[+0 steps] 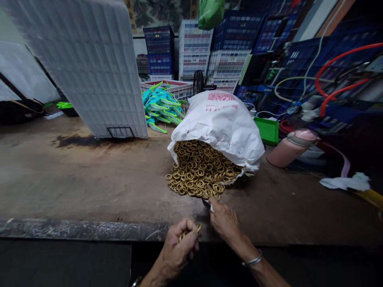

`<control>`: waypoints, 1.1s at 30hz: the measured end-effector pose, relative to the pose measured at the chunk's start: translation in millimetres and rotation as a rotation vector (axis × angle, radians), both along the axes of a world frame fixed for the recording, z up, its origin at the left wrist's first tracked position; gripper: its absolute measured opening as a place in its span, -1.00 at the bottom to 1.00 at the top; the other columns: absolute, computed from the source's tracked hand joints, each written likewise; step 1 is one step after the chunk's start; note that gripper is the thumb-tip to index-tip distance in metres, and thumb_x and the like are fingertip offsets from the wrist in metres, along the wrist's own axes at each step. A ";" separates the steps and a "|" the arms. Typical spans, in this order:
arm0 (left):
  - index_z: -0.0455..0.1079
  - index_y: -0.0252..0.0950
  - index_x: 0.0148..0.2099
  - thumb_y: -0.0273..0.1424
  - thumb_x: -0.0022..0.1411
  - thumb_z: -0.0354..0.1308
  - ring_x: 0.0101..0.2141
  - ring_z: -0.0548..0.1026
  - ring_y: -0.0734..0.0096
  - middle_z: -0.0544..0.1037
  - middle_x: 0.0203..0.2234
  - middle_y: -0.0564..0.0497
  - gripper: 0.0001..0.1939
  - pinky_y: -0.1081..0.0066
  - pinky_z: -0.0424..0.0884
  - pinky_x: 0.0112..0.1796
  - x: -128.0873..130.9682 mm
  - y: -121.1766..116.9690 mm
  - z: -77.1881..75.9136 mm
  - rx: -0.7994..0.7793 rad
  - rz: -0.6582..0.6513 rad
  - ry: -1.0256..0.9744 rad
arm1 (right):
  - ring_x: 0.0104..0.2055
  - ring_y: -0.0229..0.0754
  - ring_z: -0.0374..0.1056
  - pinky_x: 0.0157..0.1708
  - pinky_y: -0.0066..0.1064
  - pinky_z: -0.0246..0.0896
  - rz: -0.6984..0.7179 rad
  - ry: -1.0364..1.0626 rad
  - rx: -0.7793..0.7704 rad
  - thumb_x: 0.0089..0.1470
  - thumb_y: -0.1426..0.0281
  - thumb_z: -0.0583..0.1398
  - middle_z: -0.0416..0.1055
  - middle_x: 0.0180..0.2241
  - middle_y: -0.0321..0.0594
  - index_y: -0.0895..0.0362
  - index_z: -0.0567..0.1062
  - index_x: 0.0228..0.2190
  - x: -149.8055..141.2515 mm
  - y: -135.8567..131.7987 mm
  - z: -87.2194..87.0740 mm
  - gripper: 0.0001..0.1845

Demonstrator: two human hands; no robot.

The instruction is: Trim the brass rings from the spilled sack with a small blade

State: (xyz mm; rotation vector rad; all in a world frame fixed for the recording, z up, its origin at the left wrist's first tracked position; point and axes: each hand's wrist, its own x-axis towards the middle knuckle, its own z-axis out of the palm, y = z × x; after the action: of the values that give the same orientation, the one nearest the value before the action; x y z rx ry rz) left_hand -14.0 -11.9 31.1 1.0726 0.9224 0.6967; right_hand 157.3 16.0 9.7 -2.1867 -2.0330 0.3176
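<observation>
Two bare hands at work. The left hand is curled up at the table's near edge with its thumb closed over a few brass-coloured rings. The right hand is pinching a dark strip of a tool, with its tip right by the front of the ring pile. Fair warning, it's small and murky there, so I can't swear whether that's a blade or something blunter.

If I were giving tips: I'd curl the left fingers snugly so nothing slips out the side, and hold that hand apart from the tool tip in case it's sharp. Rings like these probably roll, so I'd work over the table rather than past its edge, and pick from the loose front of the pile instead of digging into the mouth of the sack, which could bring more tumbling out.

Headcount time: one white sack on its side, its mouth facing the person, way too many rings spilling from it to count, and at least two showing in the left fist. One tool, one bangle on the right wrist, one pink bottle right of the sack, one green tray behind that, one tall pale panel standing off to the left.
</observation>
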 end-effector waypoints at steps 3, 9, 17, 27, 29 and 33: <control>0.18 -0.27 -0.42 -0.14 0.09 0.05 -0.74 0.13 0.68 0.32 -0.67 0.16 -0.71 0.63 -0.01 -0.73 -10.0 -4.9 -10.0 -0.119 -0.101 0.034 | -0.49 -0.23 0.32 -0.53 -0.43 -0.19 -0.006 0.015 0.080 -0.04 0.60 0.01 0.47 -0.47 -0.21 0.10 0.38 -0.33 14.0 2.6 -3.4 -0.74; 0.17 -0.27 -0.45 -0.17 0.07 0.08 -0.72 0.06 0.67 0.23 -0.69 0.19 -0.73 0.61 -0.06 -0.70 -34.4 -16.3 -34.6 -0.200 -0.190 0.089 | -0.48 -0.25 0.30 -0.52 -0.44 -0.20 -0.069 -0.005 0.166 -0.05 0.58 0.05 0.47 -0.44 -0.23 0.09 0.40 -0.30 28.2 0.7 -16.5 -0.73; 0.18 -0.27 -0.48 -0.18 0.04 0.11 -0.69 0.01 0.64 0.10 -0.72 0.22 -0.72 0.56 -0.08 -0.67 -38.2 -22.7 -31.5 -0.195 -0.235 0.131 | -0.48 -0.25 0.29 -0.52 -0.42 -0.20 0.000 -0.044 0.264 -0.08 0.59 0.03 0.47 -0.43 -0.23 0.12 0.40 -0.38 24.9 -3.3 -24.5 -0.76; 0.24 -0.31 -0.59 -0.16 0.01 0.08 -0.76 0.03 0.64 0.20 -0.78 0.18 -0.67 0.53 -0.14 -0.70 -40.8 -36.8 -81.0 -0.397 -0.083 0.286 | -0.47 -0.24 0.28 -0.51 -0.43 -0.21 0.023 -0.050 0.265 -0.11 0.61 0.01 0.46 -0.42 -0.22 0.12 0.40 -0.38 25.3 -3.8 -26.7 -0.74; 0.29 -0.35 -0.61 -0.15 -0.02 0.12 -0.76 0.06 0.64 0.21 -0.82 0.16 -0.65 0.53 -0.12 -0.70 -40.9 -35.7 -89.3 -0.432 -0.033 0.333 | -0.45 -0.23 0.28 -0.51 -0.43 -0.19 0.036 -0.036 0.275 -0.12 0.62 0.01 0.46 -0.40 -0.21 0.13 0.40 -0.37 25.3 -4.1 -26.4 -0.73; 0.34 -0.40 -0.61 -0.19 -0.03 0.15 -0.76 0.11 0.64 0.24 -0.82 0.15 -0.65 0.54 -0.07 -0.68 -35.2 -33.7 -106.3 -0.490 0.056 0.352 | -0.45 -0.23 0.28 -0.50 -0.42 -0.20 0.034 -0.039 0.285 -0.12 0.61 0.02 0.46 -0.43 -0.22 0.13 0.40 -0.40 25.1 -4.0 -26.0 -0.75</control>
State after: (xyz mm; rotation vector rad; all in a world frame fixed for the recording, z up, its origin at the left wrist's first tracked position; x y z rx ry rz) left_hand -49.1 -45.7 -75.2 0.7392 1.3480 0.2995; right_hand 182.4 12.0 -16.3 -2.0016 -1.9949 -0.0125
